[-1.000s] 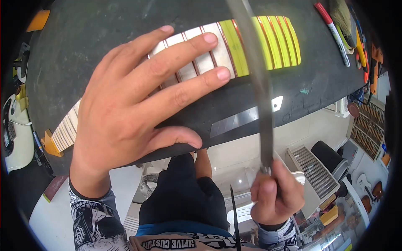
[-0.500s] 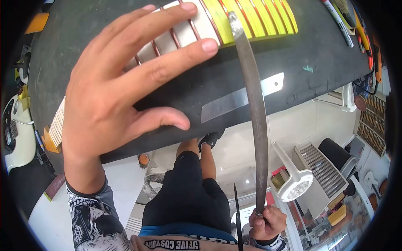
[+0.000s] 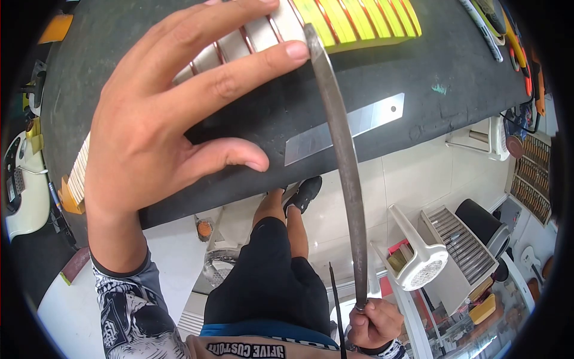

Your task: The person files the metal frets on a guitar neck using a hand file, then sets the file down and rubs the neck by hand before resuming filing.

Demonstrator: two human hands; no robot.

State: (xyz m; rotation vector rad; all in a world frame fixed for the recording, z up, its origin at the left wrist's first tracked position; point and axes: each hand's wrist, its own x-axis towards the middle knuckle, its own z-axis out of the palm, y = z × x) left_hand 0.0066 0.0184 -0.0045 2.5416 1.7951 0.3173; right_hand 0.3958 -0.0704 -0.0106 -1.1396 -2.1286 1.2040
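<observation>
A guitar neck (image 3: 353, 21) lies across the top, its fretboard covered in white and yellow-green strips between copper-coloured frets. Over the white part rests my left hand (image 3: 149, 119), fingers spread and thumb held away, its index fingertip beside the file's tip. Low in the view, my right hand (image 3: 381, 323) is closed round the near end of a long, slightly curved metal file (image 3: 344, 149). The file's far tip is at the neck's near edge, where white meets yellow; whether it touches a fret I cannot tell. A thin dark pointed rod (image 3: 335, 287) shows beside my right hand.
A shiny flat blade (image 3: 373, 115) with a hole lies on the dark bench top (image 3: 412, 78). Markers (image 3: 484, 33) and orange-handled tools are at the right. Beyond the bench edge stand a white stool (image 3: 421, 263) and a slatted box (image 3: 457, 239).
The file's tip has moved left, off the yellow section to the border with the white one. My right hand has shifted slightly left with it; my left hand is nearly still.
</observation>
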